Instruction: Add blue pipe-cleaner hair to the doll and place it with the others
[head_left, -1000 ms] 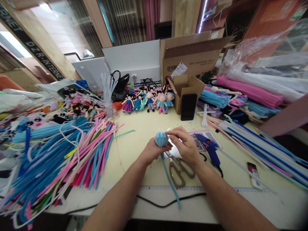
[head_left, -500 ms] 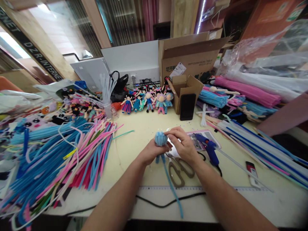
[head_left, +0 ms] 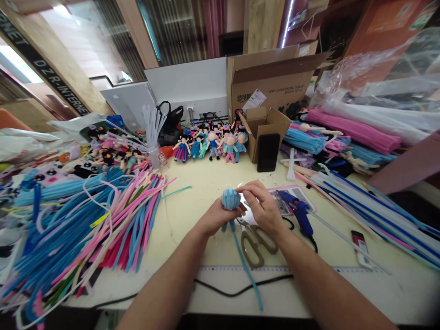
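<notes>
head view: the left hand (head_left: 216, 216) holds a striped blue ball (head_left: 230, 199) above the table (head_left: 192, 206) — fingers curled under it. the right hand (head_left: 264, 210) has its index fingertip at the ball's right edge; whether it pinches anything, i cannot tell. a blue strand (head_left: 247, 271) trails below, beside scissors (head_left: 256, 246).

The left hand (head_left: 217, 217) grips a light-blue, ribbed, fuzzy ball (head_left: 230, 198), and the right hand (head_left: 264, 206) reaches its fingertips to the ball's right side. A long blue fuzzy stem (head_left: 246, 266) trails below toward the table's near edge. Taupe-handled scissors (head_left: 252, 256) lie beneath the hands, near a blue glue gun (head_left: 303, 217). Loose multicoloured fuzzy stems (head_left: 68, 233) heap at left; small yarn-like dolls (head_left: 213, 146) stand behind, beside an open brown cardboard box (head_left: 252, 142).
</notes>
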A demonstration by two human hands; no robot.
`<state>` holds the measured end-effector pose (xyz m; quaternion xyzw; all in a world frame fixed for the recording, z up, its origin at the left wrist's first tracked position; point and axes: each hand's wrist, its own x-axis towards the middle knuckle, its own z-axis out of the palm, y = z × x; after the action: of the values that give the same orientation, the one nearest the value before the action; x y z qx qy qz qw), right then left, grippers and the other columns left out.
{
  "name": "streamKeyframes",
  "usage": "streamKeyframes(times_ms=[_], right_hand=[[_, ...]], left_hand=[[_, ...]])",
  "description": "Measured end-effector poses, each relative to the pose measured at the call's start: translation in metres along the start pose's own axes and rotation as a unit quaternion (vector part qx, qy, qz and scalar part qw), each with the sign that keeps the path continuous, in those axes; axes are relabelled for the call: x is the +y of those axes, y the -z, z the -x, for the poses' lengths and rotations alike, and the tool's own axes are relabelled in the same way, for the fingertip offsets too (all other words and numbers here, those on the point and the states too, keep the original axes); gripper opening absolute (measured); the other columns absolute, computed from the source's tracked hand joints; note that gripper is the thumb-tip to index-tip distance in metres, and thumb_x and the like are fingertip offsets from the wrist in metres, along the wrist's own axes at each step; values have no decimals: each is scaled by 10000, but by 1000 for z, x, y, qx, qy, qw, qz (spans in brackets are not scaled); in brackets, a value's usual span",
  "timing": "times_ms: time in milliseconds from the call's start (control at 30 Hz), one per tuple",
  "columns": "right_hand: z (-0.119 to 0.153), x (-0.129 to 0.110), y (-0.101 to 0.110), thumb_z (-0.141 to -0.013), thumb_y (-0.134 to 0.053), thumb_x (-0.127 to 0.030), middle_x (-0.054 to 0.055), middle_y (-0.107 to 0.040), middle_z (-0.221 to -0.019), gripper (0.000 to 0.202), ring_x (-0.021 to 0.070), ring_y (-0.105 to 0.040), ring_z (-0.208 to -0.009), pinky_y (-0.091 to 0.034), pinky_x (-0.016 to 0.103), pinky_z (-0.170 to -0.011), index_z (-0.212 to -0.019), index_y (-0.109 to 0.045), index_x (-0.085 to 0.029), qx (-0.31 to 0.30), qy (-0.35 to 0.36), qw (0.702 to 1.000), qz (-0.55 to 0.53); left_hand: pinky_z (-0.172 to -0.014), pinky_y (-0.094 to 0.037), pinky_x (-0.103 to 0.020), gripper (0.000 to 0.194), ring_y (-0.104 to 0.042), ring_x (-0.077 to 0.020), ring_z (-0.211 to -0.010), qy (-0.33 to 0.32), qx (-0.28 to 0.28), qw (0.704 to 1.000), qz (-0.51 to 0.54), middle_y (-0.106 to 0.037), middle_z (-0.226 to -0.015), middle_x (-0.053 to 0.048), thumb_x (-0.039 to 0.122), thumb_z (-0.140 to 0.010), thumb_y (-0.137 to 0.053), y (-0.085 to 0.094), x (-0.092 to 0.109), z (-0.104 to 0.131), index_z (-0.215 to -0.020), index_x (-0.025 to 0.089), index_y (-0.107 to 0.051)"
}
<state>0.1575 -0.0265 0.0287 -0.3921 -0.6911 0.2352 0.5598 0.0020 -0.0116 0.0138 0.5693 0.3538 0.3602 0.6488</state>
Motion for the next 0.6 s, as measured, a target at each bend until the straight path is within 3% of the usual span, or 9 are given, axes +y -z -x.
streamKeyframes(times_ms=[100, 267, 400, 500, 600], right_hand=[[0, 1, 1, -903, -476, -218, 62, -581, -890, 195, 193, -566, -878, -457, 355, -801, -942, -666, -203, -25, 7, 1000, 18], [0, -3, 3, -899, -476, -199, 62, -595, -894, 186, 192, -568, -875, -458, 355, -795, -935, -659, -200, 12, 20, 1000, 14], [-1, -6, 4, -880, -501, -189, 62, -597, -908, 182, 194, -561, -905, -448, 359, -820, -948, -669, -205, -28, 23, 999, 8], [-2, -4, 8, -873, -520, -211, 50, -603, -904, 147, 173, -567, -841, -454, 326, -749, -953, -643, -205, 18, -28, 999, -37], [-2, 0, 10, -829, -593, -243, 2, -581, -765, 45, 139, -534, -686, -427, 279, -627, -851, -593, -204, 66, -110, 987, -96]], left_hand=[[-705, -438, -275, 179, -574, -143, -712, 10, 14, 1000, 8, -642, -741, -25, 204, -641, -729, 0, 0, 0, -781, 129, -644], [-695, -440, -273, 197, -566, -140, -707, 16, 16, 1000, -6, -637, -751, -35, 219, -633, -740, -2, 2, 0, -775, 120, -646], [-666, -431, -259, 216, -556, -129, -679, 19, 25, 999, 10, -628, -722, -23, 229, -624, -750, -1, 3, 0, -779, 123, -642], [-666, -427, -257, 198, -556, -131, -686, 15, 10, 1000, -6, -640, -742, -39, 234, -639, -736, 2, 4, 0, -776, 112, -664], [-668, -432, -262, 207, -563, -134, -690, 15, 0, 1000, -9, -650, -755, -48, 239, -649, -727, 3, 4, 1, -800, 107, -675]])
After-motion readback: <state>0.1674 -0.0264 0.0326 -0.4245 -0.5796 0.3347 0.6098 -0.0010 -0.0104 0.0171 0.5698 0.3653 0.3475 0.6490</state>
